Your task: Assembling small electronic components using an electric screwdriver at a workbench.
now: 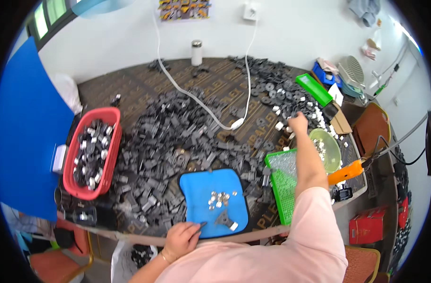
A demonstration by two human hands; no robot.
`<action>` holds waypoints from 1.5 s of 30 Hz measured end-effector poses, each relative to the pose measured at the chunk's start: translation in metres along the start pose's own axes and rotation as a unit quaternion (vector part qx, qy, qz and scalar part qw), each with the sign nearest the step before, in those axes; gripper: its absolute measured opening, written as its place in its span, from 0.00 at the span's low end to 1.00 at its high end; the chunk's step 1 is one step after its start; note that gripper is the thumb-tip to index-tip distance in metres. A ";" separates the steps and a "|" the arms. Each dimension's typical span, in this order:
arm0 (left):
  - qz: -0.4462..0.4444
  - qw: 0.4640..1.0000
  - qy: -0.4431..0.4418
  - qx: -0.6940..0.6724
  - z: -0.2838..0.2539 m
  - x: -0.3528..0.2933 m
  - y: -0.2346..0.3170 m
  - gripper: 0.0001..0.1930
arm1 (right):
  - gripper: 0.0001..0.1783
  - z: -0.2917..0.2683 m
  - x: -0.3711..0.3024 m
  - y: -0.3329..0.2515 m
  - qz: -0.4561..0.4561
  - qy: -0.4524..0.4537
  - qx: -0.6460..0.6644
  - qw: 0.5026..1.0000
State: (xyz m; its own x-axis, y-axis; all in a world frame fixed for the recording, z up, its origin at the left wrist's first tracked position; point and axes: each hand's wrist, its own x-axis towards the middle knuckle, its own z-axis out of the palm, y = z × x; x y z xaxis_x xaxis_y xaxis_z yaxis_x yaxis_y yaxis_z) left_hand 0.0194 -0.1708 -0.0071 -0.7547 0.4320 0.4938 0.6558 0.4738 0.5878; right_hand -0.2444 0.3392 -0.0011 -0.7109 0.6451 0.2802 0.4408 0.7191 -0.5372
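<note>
My left hand (181,237) is at the table's front edge, by the lower left corner of a blue mat (196,188). Its fingers are closed on a small dark part (202,225). Several small shiny metal pieces (219,204) lie on the mat, below them a dark three-armed plastic part (223,218) with a white block (233,226) at one end. My right arm is stretched to the far right, where my right hand (299,123) bends its fingers down among white blocks (278,126) and dark parts. Whatever lies between those fingertips is too small to make out.
Dark plastic parts (163,122) cover the table's middle. A red basket (116,127) of mixed parts stands left. Near my right arm are a green tray (284,207), a pale green bowl (336,155) and an orange-handled tool (346,173). A white cable (192,96) crosses the back.
</note>
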 end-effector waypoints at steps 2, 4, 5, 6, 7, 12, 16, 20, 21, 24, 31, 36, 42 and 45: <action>-0.007 1.000 -0.001 -0.010 -0.002 0.000 0.001 0.13 | 0.28 -0.013 -0.007 -0.024 0.003 -0.025 0.047 0.999; -0.006 1.000 0.000 -0.020 -0.001 0.003 0.000 0.13 | 0.18 -0.018 -0.030 -0.049 -0.007 -0.189 0.183 0.965; -0.013 1.000 0.013 -0.014 -0.002 0.000 0.001 0.13 | 0.15 -0.029 -0.064 -0.087 -0.017 -0.277 0.200 0.940; -0.016 1.000 0.023 -0.013 -0.003 -0.002 0.001 0.13 | 0.11 -0.041 -0.104 -0.116 -0.023 -0.357 0.214 0.909; -0.011 1.000 0.016 -0.003 -0.002 -0.002 0.002 0.14 | 0.12 -0.027 -0.126 -0.109 -0.139 -0.387 0.240 0.879; -0.003 1.000 0.025 -0.001 -0.001 -0.005 0.002 0.15 | 0.18 -0.019 -0.255 -0.161 -0.345 -0.595 0.206 0.697; -0.047 0.998 0.038 0.013 -0.002 -0.009 0.004 0.15 | 0.24 -0.009 -0.274 -0.173 -0.404 -0.579 0.200 0.679; -0.110 0.992 0.059 -0.023 -0.009 -0.014 0.005 0.15 | 0.20 -0.020 -0.251 -0.178 -0.327 -0.586 0.169 0.722; -0.111 0.992 0.060 -0.021 -0.012 -0.014 0.006 0.15 | 0.20 -0.024 -0.244 -0.174 -0.311 -0.558 0.151 0.755; -0.105 0.992 0.063 -0.011 -0.021 -0.013 0.008 0.14 | 0.20 -0.040 -0.222 -0.160 -0.319 -0.449 0.084 0.830; -0.094 0.993 0.069 -0.011 -0.026 0.002 0.005 0.13 | 0.22 -0.048 -0.224 -0.118 -0.422 -0.119 -0.028 0.898; -0.111 0.991 0.070 -0.021 -0.026 0.011 0.003 0.13 | 0.16 -0.056 -0.257 -0.137 -0.420 -0.399 0.107 0.808; -0.112 0.991 0.066 -0.020 -0.034 0.017 0.008 0.14 | 0.14 -0.033 -0.282 -0.132 -0.407 -0.385 0.059 0.827; -0.127 0.989 0.069 -0.022 -0.040 0.015 0.011 0.15 | 0.13 -0.035 -0.286 -0.132 -0.384 -0.323 0.089 0.860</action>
State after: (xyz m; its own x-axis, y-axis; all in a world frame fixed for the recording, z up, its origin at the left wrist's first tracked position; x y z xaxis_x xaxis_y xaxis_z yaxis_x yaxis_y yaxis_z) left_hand 0.0142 -0.1896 0.0324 -0.8926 0.1922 0.4078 0.4452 0.5178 0.7305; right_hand -0.0802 0.0691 0.0171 -0.9366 -0.3225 0.1371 -0.3451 0.7810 -0.5206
